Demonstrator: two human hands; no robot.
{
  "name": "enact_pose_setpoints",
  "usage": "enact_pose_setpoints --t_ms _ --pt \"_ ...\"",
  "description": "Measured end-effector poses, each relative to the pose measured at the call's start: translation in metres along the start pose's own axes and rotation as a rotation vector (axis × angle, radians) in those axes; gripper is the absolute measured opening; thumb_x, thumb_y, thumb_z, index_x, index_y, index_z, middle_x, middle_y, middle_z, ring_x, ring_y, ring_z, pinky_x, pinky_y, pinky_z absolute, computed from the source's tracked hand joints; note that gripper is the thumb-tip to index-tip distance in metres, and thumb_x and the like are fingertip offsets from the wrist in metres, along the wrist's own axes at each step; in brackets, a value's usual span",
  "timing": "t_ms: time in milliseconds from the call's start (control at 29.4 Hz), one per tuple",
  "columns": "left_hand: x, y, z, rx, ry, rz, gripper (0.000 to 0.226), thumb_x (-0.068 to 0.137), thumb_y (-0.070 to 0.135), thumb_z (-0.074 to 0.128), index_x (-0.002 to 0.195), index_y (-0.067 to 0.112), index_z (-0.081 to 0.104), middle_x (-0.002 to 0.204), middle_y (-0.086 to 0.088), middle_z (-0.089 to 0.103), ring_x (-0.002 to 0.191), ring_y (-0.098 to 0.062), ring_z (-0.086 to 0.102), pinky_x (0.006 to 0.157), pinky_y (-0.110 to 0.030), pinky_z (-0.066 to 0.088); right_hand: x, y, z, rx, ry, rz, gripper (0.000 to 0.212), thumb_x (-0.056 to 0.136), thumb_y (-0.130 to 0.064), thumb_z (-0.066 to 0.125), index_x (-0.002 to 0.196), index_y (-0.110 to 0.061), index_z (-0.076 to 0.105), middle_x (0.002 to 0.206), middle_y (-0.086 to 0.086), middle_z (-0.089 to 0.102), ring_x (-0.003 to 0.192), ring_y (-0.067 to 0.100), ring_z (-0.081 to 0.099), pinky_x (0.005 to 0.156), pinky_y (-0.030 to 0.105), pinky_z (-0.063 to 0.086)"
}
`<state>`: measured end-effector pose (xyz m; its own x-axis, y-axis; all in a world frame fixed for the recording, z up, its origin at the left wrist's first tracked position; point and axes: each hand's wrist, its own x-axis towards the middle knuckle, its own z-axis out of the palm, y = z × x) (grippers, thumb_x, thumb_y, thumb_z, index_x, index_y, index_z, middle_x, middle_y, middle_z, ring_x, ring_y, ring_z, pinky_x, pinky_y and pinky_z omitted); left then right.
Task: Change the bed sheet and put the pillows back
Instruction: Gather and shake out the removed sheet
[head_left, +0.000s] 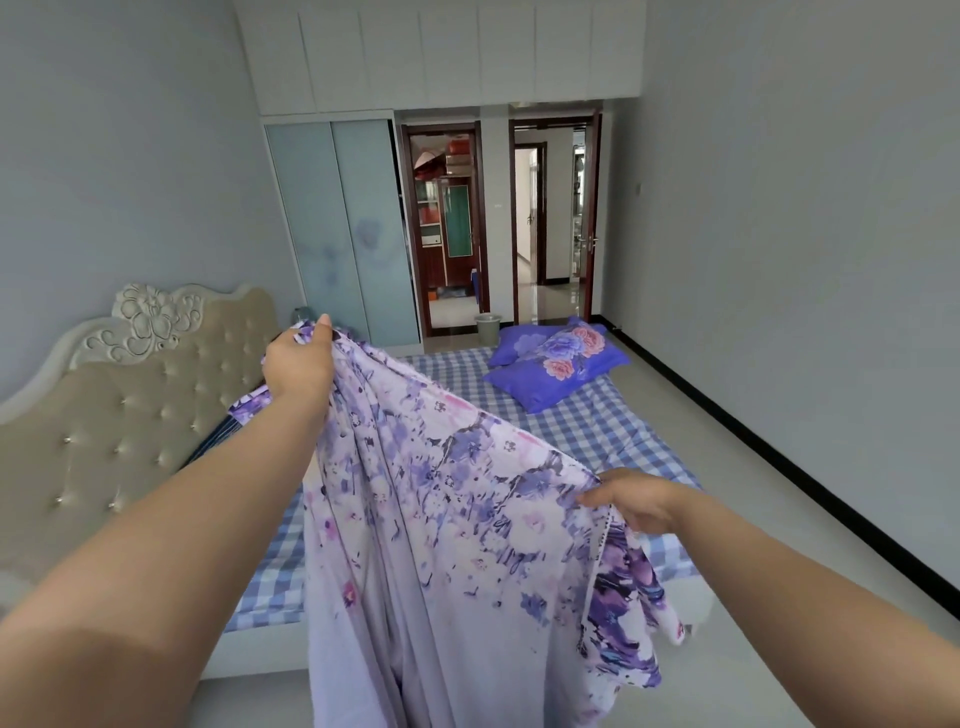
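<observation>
Lilac floral sheet (441, 519): hanging in mid-air at the near edge of the bed, stretching between the two hands; most of the cloth is draping down toward the floor in loose folds, the pale side facing the camera low down.
Left hand (298, 364): raised toward the headboard side, fingers (323, 323) curling over the sheet's upper edge and gripping it.
Right hand (636, 506): lower and nearer, fingers pinching a bunched edge of the same sheet; a darker purple printed corner is dangling below it.
Bed (597, 431): lying under a blue-and-white checked cover, which is showing on both sides of the held sheet.
Headboard (130, 395): beige tufted panel with a carved white crest, standing at the left against the wall.
Pillows (558, 364): two, purple with pink and blue flowers, overlapping each other at the far corner of the bed, well apart from the hands.
Bin (487, 328): small pale bucket standing on the floor beyond the bed, near the doorways; contents not visible from this angle.
Wardrobe (343, 228): frosted sliding doors sitting closed; interior hidden.
Doorways (550, 218): two dark-framed openings, both standing open at the far wall.
</observation>
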<state>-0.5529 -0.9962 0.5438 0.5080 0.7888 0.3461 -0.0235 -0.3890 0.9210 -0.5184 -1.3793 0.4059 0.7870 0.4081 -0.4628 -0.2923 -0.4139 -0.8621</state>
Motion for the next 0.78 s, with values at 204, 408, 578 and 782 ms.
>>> enact_pose_setpoints --t_ms 204,408,578,782 --pt "-0.001 -0.007 0.0 -0.029 0.011 -0.024 0.043 0.086 0.051 0.057 0.077 0.01 0.05 0.06 0.0 0.045 0.067 -0.024 0.044 0.063 -0.028 0.034 -0.001 0.0 -0.01 -0.012 -0.082 0.084 0.073 0.085 -0.03 0.069 0.145 -0.01 0.033 0.152 0.009 0.031 0.135 0.028 0.037 0.106 0.04 0.035" --pt "-0.001 -0.004 -0.001 -0.018 0.053 -0.012 0.046 0.088 0.054 0.053 0.071 0.013 0.044 0.06 0.0 0.043 0.066 -0.024 0.044 0.051 -0.029 0.029 -0.014 -0.047 -0.009 -0.171 0.767 -0.414 0.015 0.095 -0.021 0.054 0.086 -0.01 0.056 0.082 0.009 0.058 0.081 0.024 0.055 0.066 0.025 0.035" --pt "0.017 0.003 -0.002 -0.148 0.011 -0.022 0.038 0.088 0.053 0.053 0.077 0.017 0.051 0.066 0.002 0.047 0.072 -0.022 0.047 0.066 -0.028 0.036 -0.053 -0.145 -0.024 0.03 1.215 -0.99 0.017 0.095 -0.028 0.042 0.078 -0.032 0.043 0.069 -0.014 0.047 0.064 0.003 0.043 0.059 0.023 0.032" --pt "0.034 0.016 -0.018 -0.125 0.307 -0.005 0.05 0.09 0.057 0.046 0.103 0.011 0.06 0.103 -0.012 0.065 0.098 -0.029 0.059 0.078 -0.03 0.04 -0.031 -0.152 -0.045 -0.586 0.798 -0.526 0.032 0.097 -0.016 0.047 0.065 -0.017 0.05 0.073 0.004 0.05 0.075 0.02 0.045 0.066 0.023 0.031"
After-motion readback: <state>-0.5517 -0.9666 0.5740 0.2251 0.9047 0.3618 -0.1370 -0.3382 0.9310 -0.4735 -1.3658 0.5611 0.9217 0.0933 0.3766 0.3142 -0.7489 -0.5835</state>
